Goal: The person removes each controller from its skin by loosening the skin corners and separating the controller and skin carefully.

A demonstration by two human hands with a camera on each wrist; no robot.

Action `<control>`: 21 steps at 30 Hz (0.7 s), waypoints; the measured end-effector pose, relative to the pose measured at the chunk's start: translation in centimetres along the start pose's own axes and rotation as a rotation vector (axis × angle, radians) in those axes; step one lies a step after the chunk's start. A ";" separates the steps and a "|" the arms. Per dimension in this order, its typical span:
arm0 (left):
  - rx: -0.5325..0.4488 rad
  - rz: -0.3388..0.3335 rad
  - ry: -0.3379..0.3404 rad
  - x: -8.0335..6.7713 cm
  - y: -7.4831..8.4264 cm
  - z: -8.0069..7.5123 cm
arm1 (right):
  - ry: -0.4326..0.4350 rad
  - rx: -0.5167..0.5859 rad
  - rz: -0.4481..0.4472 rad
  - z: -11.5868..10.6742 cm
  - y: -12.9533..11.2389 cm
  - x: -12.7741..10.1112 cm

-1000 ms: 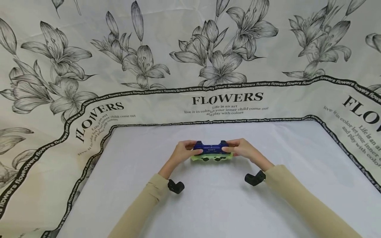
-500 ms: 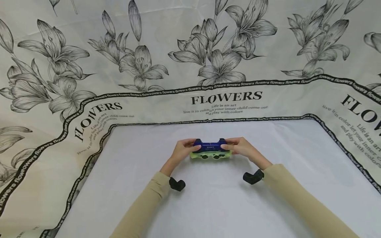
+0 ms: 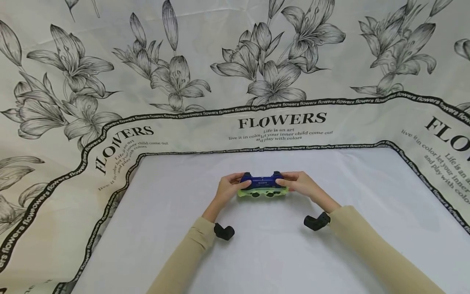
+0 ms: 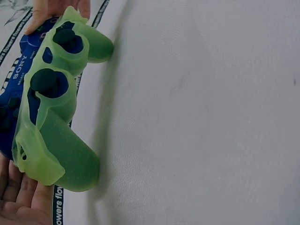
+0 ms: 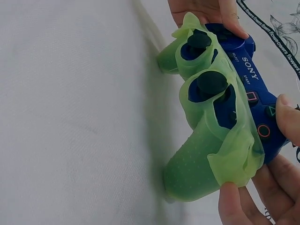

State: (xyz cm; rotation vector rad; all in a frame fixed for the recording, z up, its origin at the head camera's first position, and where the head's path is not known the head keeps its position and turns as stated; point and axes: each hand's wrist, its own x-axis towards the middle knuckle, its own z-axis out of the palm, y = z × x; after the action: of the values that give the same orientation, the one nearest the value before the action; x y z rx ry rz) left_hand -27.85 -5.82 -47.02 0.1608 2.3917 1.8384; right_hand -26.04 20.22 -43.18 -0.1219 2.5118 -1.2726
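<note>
A blue Sony game controller (image 3: 261,183) is held between both hands over the white cloth. A translucent green silicone cover (image 5: 194,157) wraps its two grips and surrounds the black thumbsticks. The cover's upper edge is folded back, so the face buttons and the SONY lettering lie bare. My left hand (image 3: 225,191) grips the left end, thumb on top. The right hand (image 3: 304,185) holds the other end; in the right wrist view its thumb rests by the triangle button, and a fingertip (image 5: 229,190) touches the cover's loose edge. The controller's underside is hidden in the head view.
White cloth (image 3: 264,253) covers the table. Behind and at the sides hangs a flower-print fabric (image 3: 183,134) with black bands. A black wrist camera (image 3: 225,232) sits on the left wrist, another wrist camera (image 3: 316,221) on the right.
The controller stays in both hands, with its cover much the same. The whole head view shifts slightly left, then back right; the left forearm sits a little farther right.
</note>
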 end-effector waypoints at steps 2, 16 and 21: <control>0.007 0.006 0.020 -0.1 0.0 0.2 | 0.007 0.004 0.011 0.0 0.1 0.1; 0.009 0.014 0.062 -0.1 0.0 0.6 | 0.077 -0.026 -0.080 0.6 0.5 0.4; -0.003 0.015 0.070 -0.3 0.0 0.9 | 0.104 -0.038 -0.165 0.6 1.1 0.1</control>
State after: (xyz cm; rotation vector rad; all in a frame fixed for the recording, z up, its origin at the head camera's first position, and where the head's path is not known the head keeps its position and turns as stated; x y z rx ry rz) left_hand -27.39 -5.02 -47.21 0.1160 2.4402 1.8841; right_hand -25.86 20.42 -44.38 -0.2851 2.6621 -1.3254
